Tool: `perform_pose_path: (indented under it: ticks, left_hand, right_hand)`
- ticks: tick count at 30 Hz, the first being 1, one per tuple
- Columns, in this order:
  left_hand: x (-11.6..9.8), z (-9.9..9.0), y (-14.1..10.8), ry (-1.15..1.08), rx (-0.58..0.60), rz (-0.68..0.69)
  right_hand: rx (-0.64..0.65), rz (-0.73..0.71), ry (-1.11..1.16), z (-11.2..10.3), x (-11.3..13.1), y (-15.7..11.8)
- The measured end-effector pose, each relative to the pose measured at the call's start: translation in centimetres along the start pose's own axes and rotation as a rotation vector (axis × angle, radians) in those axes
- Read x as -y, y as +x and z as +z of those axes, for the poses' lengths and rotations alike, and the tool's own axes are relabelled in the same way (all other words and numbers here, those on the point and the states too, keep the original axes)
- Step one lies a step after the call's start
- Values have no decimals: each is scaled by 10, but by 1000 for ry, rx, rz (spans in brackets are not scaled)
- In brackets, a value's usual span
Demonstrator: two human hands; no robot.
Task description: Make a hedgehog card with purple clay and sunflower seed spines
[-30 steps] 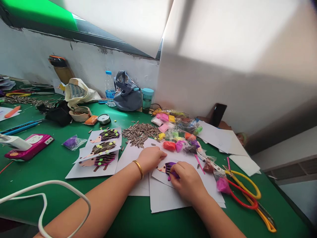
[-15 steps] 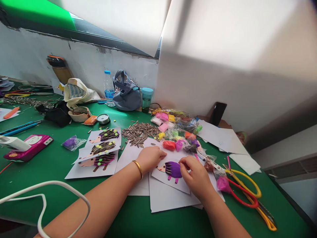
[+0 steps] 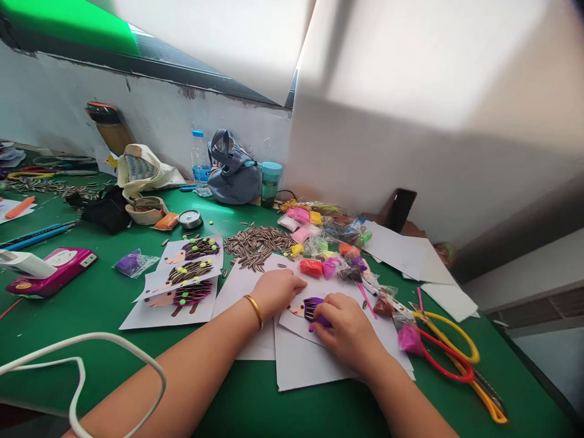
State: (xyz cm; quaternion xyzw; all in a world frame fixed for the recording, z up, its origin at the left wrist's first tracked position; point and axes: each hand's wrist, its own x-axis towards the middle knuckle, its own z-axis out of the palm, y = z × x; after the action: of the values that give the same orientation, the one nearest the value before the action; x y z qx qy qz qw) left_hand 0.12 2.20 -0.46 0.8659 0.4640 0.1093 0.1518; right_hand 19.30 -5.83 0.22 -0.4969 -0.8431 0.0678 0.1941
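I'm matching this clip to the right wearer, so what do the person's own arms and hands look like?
Both forearms are bare, with no sleeves in view. The left hand wears a slim gold-coloured bangle at the wrist. The right hand shows no bangle or other jewellery. Neither hand wears a glove.

I can't read any words or numbers from where I sit. The label on the water bottle (image 3: 201, 173) and the white panel on the pink case (image 3: 48, 283) are too small and blurred.

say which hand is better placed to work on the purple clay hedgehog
Right, probably: the right hand is on the purple clay hedgehog, while the left hand rests on the white paper sheet beside it.
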Motion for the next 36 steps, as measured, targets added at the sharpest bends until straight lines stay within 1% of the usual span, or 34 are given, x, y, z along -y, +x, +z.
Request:
perform_pose_path:
  ticks: [16,20,22,25,26,30,32,36]
  left_hand:
    - [2,2,1,39,-14,15]
    - [2,1,1,25,-11,21]
    - [1,0,0,12,-9,22]
    - [1,0,0,8,-8,13]
    - [1,0,0,12,-8,10]
    - [1,1,0,22,-5,12]
    - [1,1,0,21,-3,15]
    - [2,1,-1,-1,-15,20]
  right_hand:
    - [-12,-3,1,7,-1,0]
    - [-77,-4,102,3,-2,-1]
    - [-131,48,194,0,-6,1]
    - [-194,191,295,-1,-17,5]
    - [-187,233,310,0,-22,6]
    - [-83,353,339,7,-31,14]
    - [-65,358,329,9,-30,17]
    - [-43,300,264,9,-24,22]
